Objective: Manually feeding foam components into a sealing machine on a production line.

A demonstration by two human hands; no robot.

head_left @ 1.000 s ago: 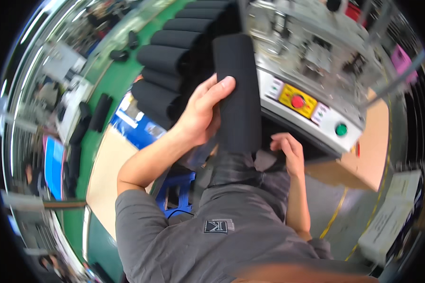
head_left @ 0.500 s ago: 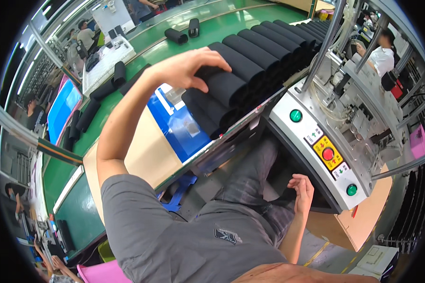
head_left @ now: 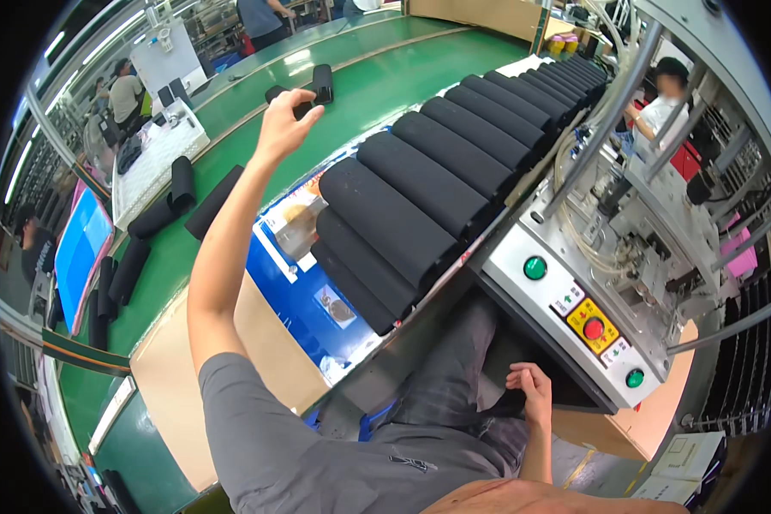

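My left hand (head_left: 289, 124) is stretched far out over the green belt, its thumb and fingers apart. It reaches a short black cylinder (head_left: 277, 92) lying there, and the fingers partly cover it. Just right of it, a second black cylinder (head_left: 322, 83) stands on end. Low by my lap, my right hand (head_left: 533, 387) hangs with loosely bent fingers and holds nothing. Between my arm and the machine lies a long row of black foam-like cylinders (head_left: 391, 221), side by side and stacked at the near end.
A machine with a grey control panel (head_left: 565, 313), green and red buttons and metal posts stands at right. More black cylinders (head_left: 130, 270) lie on the belt (head_left: 360, 64) at left. A tan board (head_left: 270, 343) borders a blue printed surface (head_left: 295, 313). Other people work farther off.
My left hand has left the near end of the cylinder row and moved away and left to the cylinder on the belt. My right hand's fingers have curled a little. The view has shifted.
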